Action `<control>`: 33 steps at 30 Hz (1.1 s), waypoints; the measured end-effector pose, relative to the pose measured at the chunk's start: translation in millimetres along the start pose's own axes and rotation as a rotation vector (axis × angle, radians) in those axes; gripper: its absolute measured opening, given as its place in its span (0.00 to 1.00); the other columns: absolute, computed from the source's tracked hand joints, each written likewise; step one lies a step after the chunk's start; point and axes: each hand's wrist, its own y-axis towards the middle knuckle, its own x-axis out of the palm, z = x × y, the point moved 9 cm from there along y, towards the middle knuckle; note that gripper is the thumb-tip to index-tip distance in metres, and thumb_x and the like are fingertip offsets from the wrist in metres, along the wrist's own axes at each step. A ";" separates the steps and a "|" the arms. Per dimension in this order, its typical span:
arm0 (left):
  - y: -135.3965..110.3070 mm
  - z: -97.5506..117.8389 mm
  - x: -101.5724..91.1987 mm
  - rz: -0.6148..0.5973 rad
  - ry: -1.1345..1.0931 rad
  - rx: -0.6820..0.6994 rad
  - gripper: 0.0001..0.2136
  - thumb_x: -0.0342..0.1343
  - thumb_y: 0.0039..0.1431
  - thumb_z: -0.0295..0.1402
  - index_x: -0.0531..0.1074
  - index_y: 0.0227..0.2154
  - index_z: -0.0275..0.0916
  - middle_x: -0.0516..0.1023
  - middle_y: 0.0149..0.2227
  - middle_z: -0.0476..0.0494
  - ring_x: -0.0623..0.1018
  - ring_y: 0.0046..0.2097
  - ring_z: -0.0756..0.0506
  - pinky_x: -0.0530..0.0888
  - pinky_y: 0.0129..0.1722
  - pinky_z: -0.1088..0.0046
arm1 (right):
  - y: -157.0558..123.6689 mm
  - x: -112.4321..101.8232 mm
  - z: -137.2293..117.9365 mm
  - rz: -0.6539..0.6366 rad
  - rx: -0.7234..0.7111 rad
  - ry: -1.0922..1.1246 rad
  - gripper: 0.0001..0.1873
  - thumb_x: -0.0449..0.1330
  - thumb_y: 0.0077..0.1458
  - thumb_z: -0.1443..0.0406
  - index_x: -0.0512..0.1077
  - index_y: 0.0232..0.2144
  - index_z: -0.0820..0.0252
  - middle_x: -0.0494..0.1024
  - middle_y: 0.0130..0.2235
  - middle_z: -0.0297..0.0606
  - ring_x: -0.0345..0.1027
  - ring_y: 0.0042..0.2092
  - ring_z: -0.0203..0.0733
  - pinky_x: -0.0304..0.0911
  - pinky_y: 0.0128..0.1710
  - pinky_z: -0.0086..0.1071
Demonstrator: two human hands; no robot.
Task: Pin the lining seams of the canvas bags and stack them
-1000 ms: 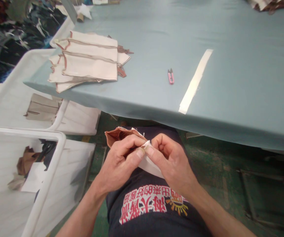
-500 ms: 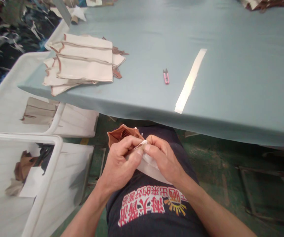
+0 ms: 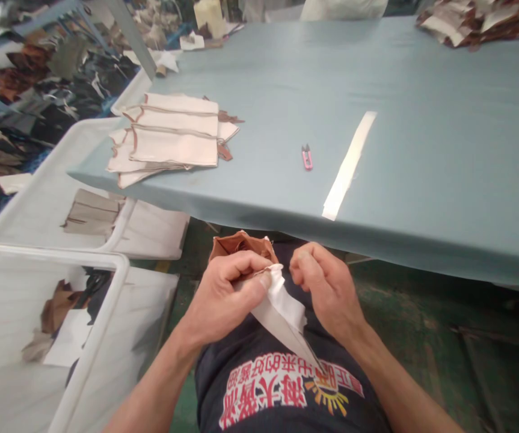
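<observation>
Step seemed handwork at edge of cloth, over apron. Left hand pinched edge; right hand hung just beside, fingers curled closed, anything inside indiscernible. More edge work called for right fingers on cloth. Desk bore stack, snips, strip. Bin stood left; nothing blocked hands.
</observation>
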 end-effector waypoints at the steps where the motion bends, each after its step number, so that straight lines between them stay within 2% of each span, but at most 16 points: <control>1: 0.6 -2.1 -0.5 -0.030 -0.041 -0.021 0.08 0.59 0.59 0.32 0.78 0.28 0.34 0.78 0.26 0.46 0.71 0.27 0.50 0.67 0.26 0.77 | -0.3 -4.7 -8.5 0.009 -0.053 -0.039 0.16 0.53 0.68 0.58 0.67 0.29 0.56 0.70 0.26 0.30 0.62 0.27 0.35 0.59 0.29 0.31; 4: 1.5 0.4 -2.7 -0.111 -0.118 -0.028 0.07 0.61 0.58 0.33 0.79 0.30 0.34 0.79 0.28 0.45 0.72 0.27 0.51 0.68 0.27 0.78 | 3.2 -7.9 -43.6 -0.029 -0.259 -0.117 0.05 0.56 0.63 0.64 0.71 0.38 0.57 0.79 0.36 0.36 0.73 0.37 0.41 0.67 0.39 0.34; 7: 2.0 13.2 -8.1 -0.158 -0.085 0.006 0.06 0.61 0.59 0.31 0.81 0.32 0.34 0.80 0.29 0.45 0.73 0.29 0.51 0.69 0.28 0.79 | 11.2 5.3 -78.6 -0.187 -0.452 -0.166 0.15 0.59 0.58 0.66 0.71 0.48 0.59 0.80 0.48 0.43 0.74 0.49 0.45 0.67 0.50 0.38; 9: 1.0 26.0 -10.6 -0.198 -0.045 0.046 0.06 0.60 0.60 0.29 0.81 0.34 0.34 0.81 0.30 0.45 0.75 0.30 0.50 0.70 0.29 0.79 | 16.5 16.3 -96.8 -0.313 -0.549 -0.202 0.15 0.61 0.56 0.65 0.71 0.47 0.60 0.80 0.45 0.42 0.74 0.45 0.44 0.66 0.49 0.38; 12: -2.8 45.2 -12.7 -0.256 0.007 0.118 0.07 0.59 0.61 0.28 0.82 0.36 0.35 0.84 0.33 0.45 0.78 0.32 0.49 0.73 0.31 0.79 | 21.7 27.4 -113.5 -0.457 -0.634 -0.323 0.08 0.62 0.55 0.63 0.71 0.38 0.59 0.77 0.32 0.34 0.68 0.34 0.40 0.63 0.43 0.38; 16: -7.1 52.3 -13.2 -0.273 0.083 0.124 0.08 0.57 0.63 0.28 0.82 0.36 0.36 0.83 0.31 0.46 0.78 0.30 0.50 0.72 0.29 0.80 | 23.8 33.1 -110.7 -0.595 -0.548 -0.498 0.03 0.60 0.49 0.65 0.67 0.27 0.56 0.68 0.24 0.29 0.58 0.27 0.37 0.55 0.34 0.34; 19: -9.0 51.8 -12.0 -0.236 0.154 0.130 0.08 0.56 0.61 0.24 0.81 0.35 0.36 0.81 0.28 0.50 0.75 0.27 0.53 0.70 0.26 0.82 | 21.4 35.3 -101.1 -0.652 -0.443 -0.584 0.10 0.59 0.48 0.65 0.59 0.22 0.56 0.63 0.22 0.28 0.52 0.25 0.35 0.47 0.28 0.33; 21: -9.8 53.7 -14.1 -0.174 0.215 0.154 0.07 0.57 0.61 0.24 0.79 0.35 0.36 0.80 0.28 0.51 0.74 0.27 0.53 0.68 0.26 0.82 | 21.0 35.8 -95.9 -0.664 -0.365 -0.564 0.13 0.57 0.50 0.65 0.56 0.20 0.56 0.60 0.21 0.28 0.49 0.24 0.33 0.43 0.26 0.32; 24: -11.7 58.4 -17.8 -0.112 0.311 0.199 0.04 0.58 0.61 0.24 0.76 0.33 0.38 0.78 0.29 0.53 0.74 0.28 0.54 0.67 0.26 0.82 | 22.4 36.6 -91.1 -0.668 -0.268 -0.475 0.14 0.55 0.51 0.66 0.54 0.19 0.57 0.56 0.20 0.27 0.47 0.23 0.32 0.42 0.24 0.30; 27: -14.6 62.5 -17.8 -0.129 0.404 0.280 0.05 0.57 0.61 0.22 0.73 0.33 0.39 0.77 0.29 0.54 0.73 0.28 0.54 0.68 0.29 0.81 | 23.1 39.5 -86.9 -0.680 -0.217 -0.439 0.14 0.54 0.52 0.66 0.55 0.18 0.57 0.56 0.20 0.27 0.48 0.23 0.31 0.43 0.23 0.30; 30: -20.0 61.2 -16.7 -0.154 0.480 0.383 0.06 0.54 0.66 0.23 0.72 0.39 0.40 0.79 0.34 0.51 0.77 0.33 0.52 0.70 0.35 0.79 | 24.0 40.9 -83.4 -0.648 -0.201 -0.422 0.11 0.54 0.49 0.68 0.56 0.19 0.58 0.56 0.21 0.27 0.48 0.23 0.31 0.42 0.24 0.30; 33: -29.2 57.1 -11.6 -0.176 0.579 0.524 0.09 0.49 0.68 0.21 0.69 0.45 0.40 0.78 0.36 0.48 0.77 0.36 0.50 0.72 0.37 0.77 | 24.0 40.7 -77.8 -0.606 -0.150 -0.347 0.08 0.53 0.47 0.68 0.58 0.19 0.58 0.57 0.21 0.27 0.50 0.23 0.31 0.43 0.23 0.28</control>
